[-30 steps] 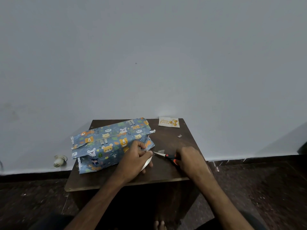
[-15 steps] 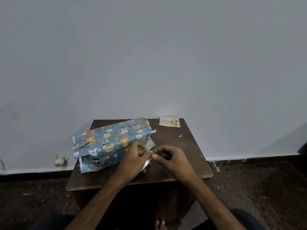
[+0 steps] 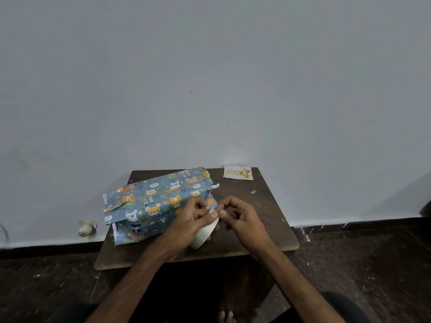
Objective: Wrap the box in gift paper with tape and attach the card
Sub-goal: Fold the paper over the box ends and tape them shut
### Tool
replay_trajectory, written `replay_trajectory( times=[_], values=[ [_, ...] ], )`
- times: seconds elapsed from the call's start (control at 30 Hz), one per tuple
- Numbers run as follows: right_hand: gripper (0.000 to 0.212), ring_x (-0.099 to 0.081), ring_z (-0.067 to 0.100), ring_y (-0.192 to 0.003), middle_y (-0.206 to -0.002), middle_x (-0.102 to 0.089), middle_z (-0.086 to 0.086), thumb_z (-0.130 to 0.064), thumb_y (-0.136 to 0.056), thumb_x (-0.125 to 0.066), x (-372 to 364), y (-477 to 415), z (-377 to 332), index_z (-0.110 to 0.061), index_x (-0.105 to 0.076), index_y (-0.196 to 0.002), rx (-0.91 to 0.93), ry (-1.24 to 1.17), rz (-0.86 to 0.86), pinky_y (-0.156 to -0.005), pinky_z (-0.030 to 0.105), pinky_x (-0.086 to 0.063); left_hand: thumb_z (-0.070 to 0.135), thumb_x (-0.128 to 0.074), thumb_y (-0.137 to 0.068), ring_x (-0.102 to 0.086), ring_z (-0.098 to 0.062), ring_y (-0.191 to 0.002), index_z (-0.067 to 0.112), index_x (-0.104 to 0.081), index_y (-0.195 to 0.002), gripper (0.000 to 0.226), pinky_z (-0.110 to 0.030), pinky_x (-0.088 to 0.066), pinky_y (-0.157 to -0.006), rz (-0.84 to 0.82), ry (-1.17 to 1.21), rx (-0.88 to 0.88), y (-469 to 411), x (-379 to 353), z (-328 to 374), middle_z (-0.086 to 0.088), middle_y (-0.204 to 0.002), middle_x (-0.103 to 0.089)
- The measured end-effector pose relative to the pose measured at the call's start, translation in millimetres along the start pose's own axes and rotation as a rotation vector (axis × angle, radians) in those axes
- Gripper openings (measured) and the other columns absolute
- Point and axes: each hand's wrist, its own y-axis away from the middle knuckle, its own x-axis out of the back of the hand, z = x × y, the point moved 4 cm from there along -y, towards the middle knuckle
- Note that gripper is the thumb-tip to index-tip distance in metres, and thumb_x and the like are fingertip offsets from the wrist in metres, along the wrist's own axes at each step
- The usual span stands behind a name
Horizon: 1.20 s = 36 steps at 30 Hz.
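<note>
Worktop (image 3: 268, 206): dark wood board, matt, scuffed, front edge paler and rough. Gift paper (image 3: 154, 199): thin printed paper, faint sheen, creased, ragged at the ends. Tape roll (image 3: 205, 231): white, matt, paper-like. Card (image 3: 238, 172): white card stock, gold print. Wall (image 3: 210, 78): painted, matt, smooth. Floor (image 3: 361, 252): dark speckled stone, polished, slightly reflective.

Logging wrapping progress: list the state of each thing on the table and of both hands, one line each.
box: on the table, paper round it, right end ragged, not folded flat
card: flat, print up, far corner, unattached
tape roll: gripped by left hand
left hand: grips tape roll
right hand: fingertips pinch at the roll's rim
</note>
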Motion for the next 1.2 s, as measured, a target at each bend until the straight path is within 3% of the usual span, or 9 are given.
replay_trajectory(
  times=[0.2,0.3,0.5,0.6,0.7,0.83,0.97,1.07,1.2],
  values=[
    [0.013,-0.065,0.026,-0.07,-0.077,-0.067,0.009,0.0,-0.098,-0.053,-1,0,-3,-0.01,-0.057,-0.091,0.068,-0.041,0.057,-0.073,0.057,-0.056,0.014,-0.05,-0.103,-0.058,-0.02,-0.064,0.016,-0.038,-0.101,0.013,-0.03,-0.044,-0.062,0.065,0.01,-0.008,0,-3,1,-0.006,-0.071,-0.069],
    [0.022,-0.071,0.028,-0.072,-0.082,-0.066,0.003,0.004,-0.099,-0.049,1,-1,-8,-0.015,-0.056,-0.09,0.106,-0.03,0.09,-0.075,0.054,-0.06,0.012,-0.048,-0.103,-0.057,-0.022,-0.065,0.016,-0.039,-0.101,0.011,-0.036,-0.041,-0.063,0.11,0.053,-0.018,-1,0,2,-0.007,-0.069,-0.068],
    [0.017,-0.062,0.008,-0.096,-0.112,-0.058,-0.007,-0.011,-0.096,-0.052,1,6,-19,-0.013,-0.066,-0.104,0.542,0.565,0.137,-0.074,0.035,-0.055,0.006,-0.05,-0.101,-0.059,-0.016,-0.052,0.015,-0.045,-0.099,0.011,-0.027,-0.05,-0.049,0.244,0.416,-0.012,2,-5,6,-0.011,-0.067,-0.061],
    [0.032,-0.061,0.007,-0.112,-0.131,-0.056,-0.003,-0.021,-0.098,-0.054,0,16,-23,-0.015,-0.062,-0.128,0.555,0.608,0.077,-0.086,0.025,-0.055,0.013,-0.055,-0.094,-0.062,-0.018,-0.067,0.013,-0.049,-0.097,0.007,-0.033,-0.056,-0.067,0.235,0.69,-0.047,-1,-5,16,-0.01,-0.072,-0.062],
    [0.039,-0.062,0.011,-0.105,-0.116,-0.064,-0.003,-0.039,-0.097,-0.055,4,24,-23,-0.017,-0.056,-0.13,0.612,0.778,0.033,-0.098,0.032,-0.049,0.02,-0.056,-0.089,-0.062,-0.017,-0.07,0.013,-0.049,-0.095,0.012,-0.034,-0.053,-0.076,0.19,0.724,-0.129,-4,-9,27,-0.009,-0.073,-0.064],
    [0.024,-0.064,0.022,-0.091,-0.099,-0.067,-0.002,-0.012,-0.088,-0.068,39,16,-16,-0.019,-0.061,-0.11,0.726,0.938,0.191,-0.089,0.038,-0.047,0.035,-0.047,-0.104,-0.068,-0.021,-0.078,0.018,-0.043,-0.108,0.017,-0.039,-0.058,-0.074,0.253,0.098,-0.283,-3,-9,38,-0.007,-0.09,-0.074],
    [0.026,-0.065,0.026,-0.089,-0.096,-0.069,-0.002,-0.007,-0.082,-0.076,83,3,10,-0.017,-0.071,-0.106,0.437,1.093,0.294,-0.079,0.036,-0.046,0.036,-0.055,-0.098,-0.057,-0.012,-0.1,0.024,-0.047,-0.121,0.027,-0.035,-0.048,-0.084,0.509,-0.807,-0.604,12,38,54,0.009,-0.112,-0.06],
    [0.027,-0.063,0.025,-0.098,-0.103,-0.069,-0.001,-0.015,-0.087,-0.07,93,-6,26,-0.024,-0.071,-0.112,0.166,1.246,0.176,-0.084,0.037,-0.044,0.047,-0.055,-0.089,-0.051,-0.023,-0.119,0.017,-0.052,-0.126,0.048,-0.041,-0.043,-0.099,0.607,-1.065,-0.595,23,88,54,-0.001,-0.13,-0.056],
    [0.039,-0.052,0.026,-0.123,-0.125,-0.062,0.003,-0.015,-0.088,-0.067,77,-11,36,-0.021,-0.064,-0.126,-0.011,1.301,0.053,-0.099,0.037,-0.041,0.078,-0.046,-0.074,-0.04,-0.026,-0.14,0.023,-0.053,-0.133,0.081,-0.047,-0.033,-0.115,0.511,-1.083,-0.28,28,145,26,-0.004,-0.15,-0.045]
  ],
)
